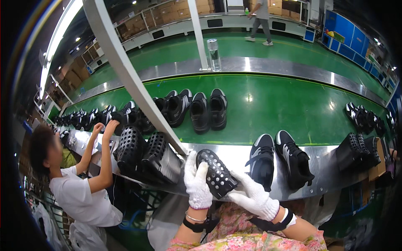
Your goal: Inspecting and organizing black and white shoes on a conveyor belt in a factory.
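Both my hands wear white knit gloves. My left hand (197,184) and my right hand (253,195) together grip a black perforated shoe last (215,172), held tilted just below the steel edge of the conveyor (234,152). A pair of black sneakers with white trim (279,161) stands on that edge right beside my right hand. Two more black perforated lasts (146,155) lie on the edge to the left of my left hand.
The green belt (272,106) carries further pairs of black sneakers (208,109). A white slanted post (125,71) crosses in front. A co-worker in a white shirt (79,192) reaches toward shoes at left. A clear bottle (214,54) stands beyond the belt; another person (260,19) walks far off.
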A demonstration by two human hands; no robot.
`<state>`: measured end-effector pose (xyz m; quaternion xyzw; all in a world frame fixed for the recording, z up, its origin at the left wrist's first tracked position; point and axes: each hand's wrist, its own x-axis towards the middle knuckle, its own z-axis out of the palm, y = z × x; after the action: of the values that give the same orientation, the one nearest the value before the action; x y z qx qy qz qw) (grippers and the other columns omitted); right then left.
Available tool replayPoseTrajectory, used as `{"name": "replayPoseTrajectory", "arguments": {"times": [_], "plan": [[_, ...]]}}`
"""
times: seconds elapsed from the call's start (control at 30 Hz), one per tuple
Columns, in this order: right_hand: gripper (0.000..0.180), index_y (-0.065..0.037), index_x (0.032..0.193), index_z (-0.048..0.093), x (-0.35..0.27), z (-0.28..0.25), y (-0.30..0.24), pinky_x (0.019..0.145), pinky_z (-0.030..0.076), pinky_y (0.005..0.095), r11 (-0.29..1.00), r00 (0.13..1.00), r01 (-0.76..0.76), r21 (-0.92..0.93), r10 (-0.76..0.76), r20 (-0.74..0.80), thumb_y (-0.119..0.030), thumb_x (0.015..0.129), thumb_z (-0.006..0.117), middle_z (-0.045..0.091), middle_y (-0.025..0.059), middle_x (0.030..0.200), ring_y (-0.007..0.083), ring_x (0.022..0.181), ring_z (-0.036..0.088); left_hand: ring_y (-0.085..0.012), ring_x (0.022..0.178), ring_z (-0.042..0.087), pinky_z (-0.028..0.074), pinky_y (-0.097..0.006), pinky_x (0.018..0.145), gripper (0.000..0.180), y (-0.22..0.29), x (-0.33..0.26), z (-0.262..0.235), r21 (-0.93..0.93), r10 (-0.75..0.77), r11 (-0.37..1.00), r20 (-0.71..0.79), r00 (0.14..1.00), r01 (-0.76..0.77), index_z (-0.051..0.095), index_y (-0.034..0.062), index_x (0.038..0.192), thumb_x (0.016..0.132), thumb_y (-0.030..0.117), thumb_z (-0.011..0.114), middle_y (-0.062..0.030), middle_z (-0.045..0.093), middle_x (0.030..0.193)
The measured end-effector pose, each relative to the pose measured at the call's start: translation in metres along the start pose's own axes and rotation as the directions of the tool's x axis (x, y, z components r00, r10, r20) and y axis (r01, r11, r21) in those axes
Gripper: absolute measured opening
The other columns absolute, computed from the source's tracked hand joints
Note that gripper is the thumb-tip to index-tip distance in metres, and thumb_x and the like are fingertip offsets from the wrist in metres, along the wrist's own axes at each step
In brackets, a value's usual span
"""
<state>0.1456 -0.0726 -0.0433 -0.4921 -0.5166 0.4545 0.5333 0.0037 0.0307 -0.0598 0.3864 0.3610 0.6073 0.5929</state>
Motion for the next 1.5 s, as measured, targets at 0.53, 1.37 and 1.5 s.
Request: {"name": "replayPoseTrajectory", "arguments": {"times": [0.53,1.37,1.5], "plan": [[0.059,0.005,0.132,0.056,-0.083,-0.133,-0.056,0.093,0.054,0.0327,0.987,0.799,-0.139,0.078,0.159,-0.579,-0.01,0.08,0.08,0.066,0.0141,0.116,0.0188,0.105,0.065,-0.029,0.107,0.066,0.051,-0.037,0.097,0.038,-0.023,-0.035,0.061,0.47,0.069,0.653,0.744,0.665,-0.593,0.069,0.0018,0.119,0.083,0.008,0.078,-0.0152,0.07,0.114],[0.056,-0.001,0.115,0.066,-0.098,-0.15,-0.055,0.087,0.053,0.0369,0.828,0.935,-0.345,-0.441,0.261,-0.24,-0.047,0.085,0.073,0.072,0.0194,0.105,0.0303,0.101,0.069,-0.0341,0.088,0.068,0.05,-0.047,0.086,0.03,-0.058,-0.014,0.103,0.415,0.006,0.159,0.907,0.421,-0.896,0.074,0.0073,0.098,0.074,0.025,0.076,-0.014,0.072,0.089],[0.052,-0.003,0.119,0.062,-0.065,-0.136,-0.051,0.076,0.056,0.0436,0.73,0.931,-0.359,-0.582,0.233,-0.281,-0.045,0.089,0.066,0.072,0.0205,0.091,0.038,0.082,0.071,-0.034,0.083,0.068,0.052,-0.043,0.079,0.02,-0.07,-0.01,0.107,0.349,0.03,0.387,0.92,0.39,-0.854,0.073,0.0056,0.094,0.078,0.018,0.075,-0.0135,0.071,0.086]]}}
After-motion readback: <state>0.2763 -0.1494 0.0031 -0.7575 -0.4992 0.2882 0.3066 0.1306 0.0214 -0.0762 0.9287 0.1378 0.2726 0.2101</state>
